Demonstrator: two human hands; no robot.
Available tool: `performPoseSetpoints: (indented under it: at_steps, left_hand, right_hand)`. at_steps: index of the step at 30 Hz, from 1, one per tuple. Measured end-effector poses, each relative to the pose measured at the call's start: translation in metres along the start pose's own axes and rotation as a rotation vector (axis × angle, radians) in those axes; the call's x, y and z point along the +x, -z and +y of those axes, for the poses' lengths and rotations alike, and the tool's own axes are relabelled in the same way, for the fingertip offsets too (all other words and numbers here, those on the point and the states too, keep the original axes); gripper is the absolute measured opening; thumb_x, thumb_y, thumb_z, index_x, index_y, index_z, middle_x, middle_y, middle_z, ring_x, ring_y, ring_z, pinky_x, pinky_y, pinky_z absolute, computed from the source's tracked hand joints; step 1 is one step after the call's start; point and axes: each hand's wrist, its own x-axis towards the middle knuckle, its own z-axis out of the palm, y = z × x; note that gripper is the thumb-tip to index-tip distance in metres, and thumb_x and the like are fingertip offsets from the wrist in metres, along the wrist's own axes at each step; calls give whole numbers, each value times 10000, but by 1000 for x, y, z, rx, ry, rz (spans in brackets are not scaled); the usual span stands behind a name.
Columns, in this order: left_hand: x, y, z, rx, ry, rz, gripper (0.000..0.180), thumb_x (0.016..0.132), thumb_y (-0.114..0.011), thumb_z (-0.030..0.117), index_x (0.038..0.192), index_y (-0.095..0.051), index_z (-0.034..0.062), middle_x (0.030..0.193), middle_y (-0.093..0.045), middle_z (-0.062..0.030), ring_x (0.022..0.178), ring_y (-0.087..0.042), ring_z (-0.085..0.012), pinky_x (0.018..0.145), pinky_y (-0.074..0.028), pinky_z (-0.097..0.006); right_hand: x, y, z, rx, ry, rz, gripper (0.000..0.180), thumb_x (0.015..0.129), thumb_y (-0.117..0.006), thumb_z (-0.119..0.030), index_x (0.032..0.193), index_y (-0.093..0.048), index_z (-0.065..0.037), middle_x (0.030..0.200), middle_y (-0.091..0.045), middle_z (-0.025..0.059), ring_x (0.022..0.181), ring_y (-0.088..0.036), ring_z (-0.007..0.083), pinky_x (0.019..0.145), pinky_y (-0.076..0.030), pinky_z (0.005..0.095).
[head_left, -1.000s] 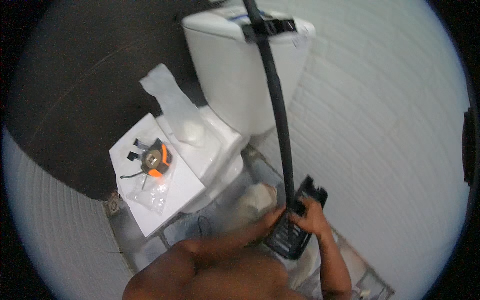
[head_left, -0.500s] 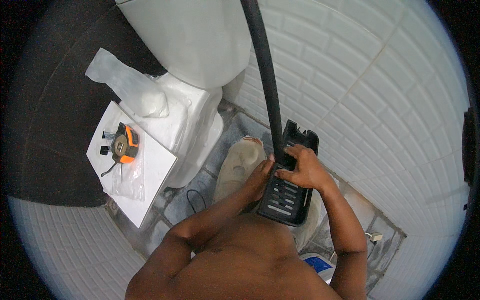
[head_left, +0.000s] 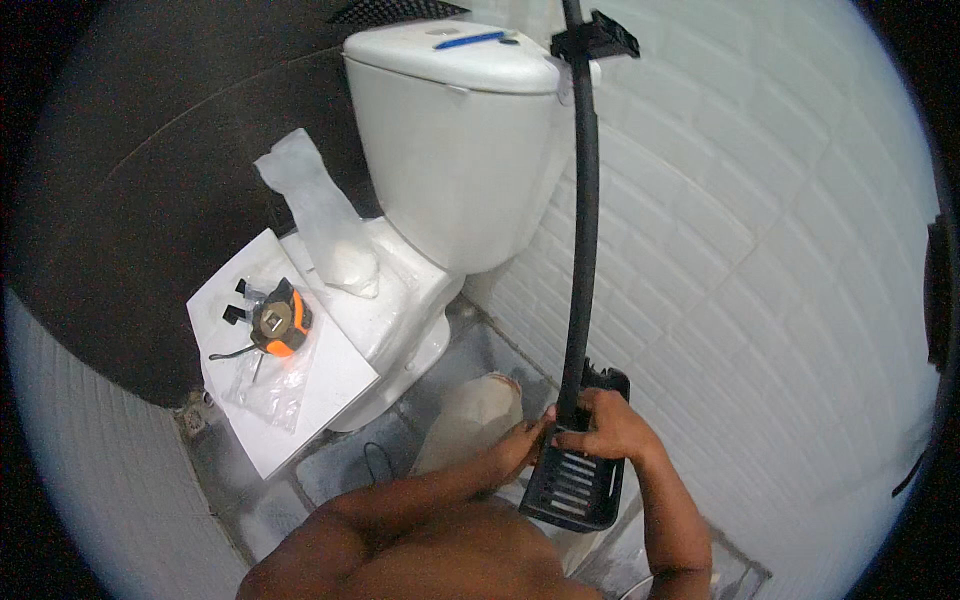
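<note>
In front of my body is a black slotted caddy basket [head_left: 570,490], tilted, with a black pole [head_left: 584,250] rising out of its middle. My left hand [head_left: 522,448] grips the basket's left side close to the foot of the pole. From the right, my right hand [head_left: 612,428] is closed over the basket's middle, its thumb by the pole; the palm hides part of the basket. Higher up the pole sits a black bracket-like piece [head_left: 600,38].
A white toilet [head_left: 455,150] stands ahead, with a blue pen [head_left: 470,40] on its tank. On its lid lie a white bag [head_left: 325,215] and a white board [head_left: 340,375] bearing an orange-black tape measure [head_left: 280,318] and clear plastic [head_left: 270,395]. White tiled wall [head_left: 740,260] runs along the right.
My view has tilted up, bringing the tank top, pen and bracket on the pole into sight. Both hands keep hold of the basket, and the pole stands more upright in view.
</note>
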Motion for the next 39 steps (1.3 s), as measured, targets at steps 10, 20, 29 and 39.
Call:
performPoseSetpoints:
  at_steps: [10, 20, 29, 39]
  left_hand:
    - [-6, -11, -3, -92, -129, -33, 814, 881, -503, 752, 1153, -586, -11, 992, -619, -88, 940, -573, -198, 779, -457, -358]
    - [-11, -8, -10, -40, -189, 190, 953, 808, -517, 835, 1101, -529, -72, 934, -556, -117, 801, -533, -200, 718, -456, -337]
    - [-41, -7, 12, -64, -163, 93, 818, 851, -517, 789, 1061, -538, -2, 866, -532, -70, 783, -542, -164, 700, -448, -311]
    - [-36, -10, 8, -326, -82, -41, 491, 1057, -375, 479, 1239, -597, 81, 1112, -672, -63, 993, -626, -191, 874, -492, -359]
  right_hand:
    - [-2, -7, 7, 6, -17, -18, 517, 704, -801, -377, 1010, -695, 27, 924, -712, 227, 861, -703, 340, 781, -539, 422]
    - [3, 10, -23, -34, -6, -17, 543, 726, -803, -402, 1025, -655, 26, 950, -696, 223, 882, -687, 328, 788, -516, 423]
    - [6, -3, -25, 121, -6, 29, 529, 681, -854, -330, 1021, -635, 9, 923, -685, 194, 878, -684, 318, 781, -510, 406]
    - [2, 0, -6, 215, -76, -11, 397, 678, -855, -254, 911, -654, -2, 795, -647, 144, 737, -618, 237, 698, -498, 373]
